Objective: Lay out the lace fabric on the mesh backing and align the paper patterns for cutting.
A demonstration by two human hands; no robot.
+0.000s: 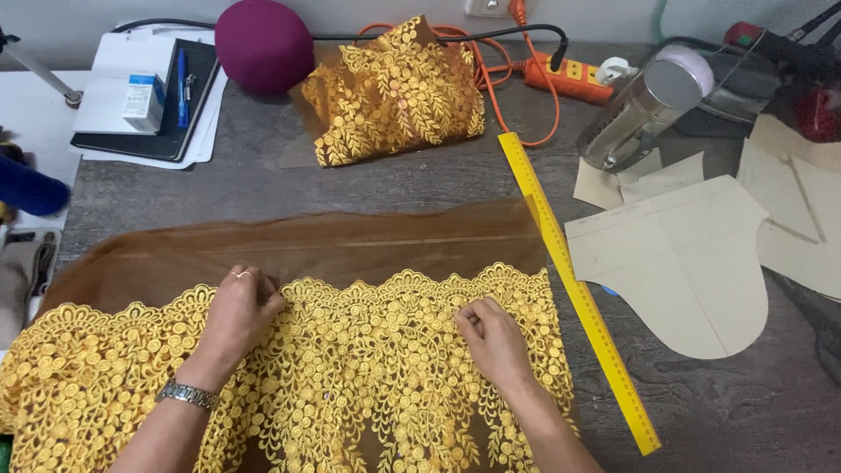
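Observation:
A wide piece of yellow embroidered lace (350, 377) on brown mesh (333, 245) lies spread across the near part of the grey table. My left hand (238, 311), with a ring and a metal wristwatch, rests on the lace near its scalloped upper edge, fingers curled onto the fabric. My right hand (492, 337) lies on the lace further right, fingers bent and pinching at the fabric near the scallops. A second, folded piece of the same yellow lace (394, 92) sits at the back of the table.
A long yellow ruler (574, 280) runs diagonally along the lace's right side. Beige paper pattern pieces (683, 254) lie at right, a steel flask (644, 109) and an orange power strip (569, 77) behind. A maroon round cushion (263, 44) and a notebook with pen (158, 96) sit back left.

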